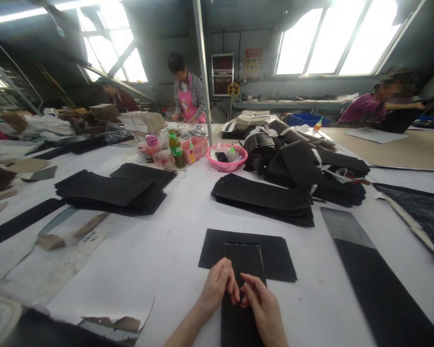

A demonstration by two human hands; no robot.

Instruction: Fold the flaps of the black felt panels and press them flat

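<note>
My left hand [220, 284] is closed with thumb and forefinger pinched together, over the left side of a narrow black strip [240, 325]. Facing it, my right hand [262, 303] has its fingers curled in to the thumb above the same strip. Anything held between the fingers of either hand is too small or hidden to make out. The strip's far end, edged with a thin whitish line, lies across a wider black rectangular piece [280, 258]. Together they form a T shape on the white table [173, 274].
Stacks of black pieces lie left [104, 190] and ahead [260, 195]. Beyond stand a pink basin [226, 166], a green bottle [176, 152] and a heap of black bundles [300, 161]. A long black strip [379, 284] runs along the right. Several people work farther back.
</note>
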